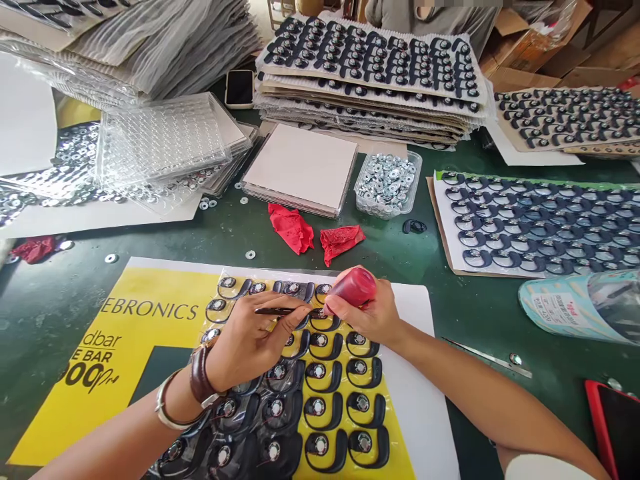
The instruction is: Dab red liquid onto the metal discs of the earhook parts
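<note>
My left hand (253,340) pinches dark tweezers (273,311), their tips pointing right. My right hand (383,310) is wrapped round a red squeeze bottle (354,287), tilted with its nozzle end down to the left. Bottle and tweezer tips meet over one of the black hook-shaped earpiece parts; the exact contact is hidden by my fingers. Rows of these black earpiece parts (320,377), each with a round silver piece in it, lie on a clear plastic sheet over a yellow printed board (150,287).
Behind the board are crumpled red cloths (291,229), a plastic tub of silver washers (387,183) and a flat white-topped stack (303,167). Layered sheets of black parts (370,57) rise at the back. At right lie another filled sheet (545,223), a bottle (570,307) and a thin metal tool (487,358).
</note>
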The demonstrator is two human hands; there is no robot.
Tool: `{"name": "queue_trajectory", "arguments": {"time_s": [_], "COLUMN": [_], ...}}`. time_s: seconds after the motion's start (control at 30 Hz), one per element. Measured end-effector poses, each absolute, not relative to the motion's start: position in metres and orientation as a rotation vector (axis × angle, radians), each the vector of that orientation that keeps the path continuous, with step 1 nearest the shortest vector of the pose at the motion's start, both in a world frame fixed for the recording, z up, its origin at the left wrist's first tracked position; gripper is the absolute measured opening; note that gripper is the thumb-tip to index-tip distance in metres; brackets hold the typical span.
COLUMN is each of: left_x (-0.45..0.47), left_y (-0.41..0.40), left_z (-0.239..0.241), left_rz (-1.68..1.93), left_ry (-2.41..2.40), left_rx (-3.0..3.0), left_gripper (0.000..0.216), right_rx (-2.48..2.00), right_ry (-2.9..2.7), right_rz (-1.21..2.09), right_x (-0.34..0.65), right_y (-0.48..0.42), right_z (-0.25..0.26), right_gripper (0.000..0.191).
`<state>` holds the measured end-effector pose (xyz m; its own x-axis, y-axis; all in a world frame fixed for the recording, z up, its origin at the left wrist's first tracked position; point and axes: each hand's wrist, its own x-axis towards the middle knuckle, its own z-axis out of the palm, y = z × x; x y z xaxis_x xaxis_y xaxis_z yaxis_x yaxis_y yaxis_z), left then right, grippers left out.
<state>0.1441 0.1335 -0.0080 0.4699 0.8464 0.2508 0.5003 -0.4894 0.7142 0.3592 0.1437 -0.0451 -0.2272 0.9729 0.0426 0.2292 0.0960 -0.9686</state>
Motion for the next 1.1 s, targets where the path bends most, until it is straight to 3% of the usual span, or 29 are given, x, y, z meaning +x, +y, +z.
{"name": "queue_trajectory", "arguments": {"time_s": [0.2,0.37,1.1], "left_x": [0.139,0.138,0.147], "left_y": [0.105,0.078,0.067], "left_z": [-0.006,-0.004,-0.008], "left_rz": [0.871,0.838,0.738], "left_ry": [0.930,0.793,0.803], "left_rx": [2.426,2.684,2.782], "left_gripper": [0.020,0.024,0.027], "right_rx": [-1.128,-1.128,-1.159], "right_ry": [-1.428,-1.362,-1.587], "right_rz": [1.333,1.186,1.099], "right_x": [0.369,0.367,0.358], "right_y": [0.131,0.111,0.111], "right_z": [-0.031,-0.042,-0.050], "right_gripper": [0.027,0.029,0.021]}}
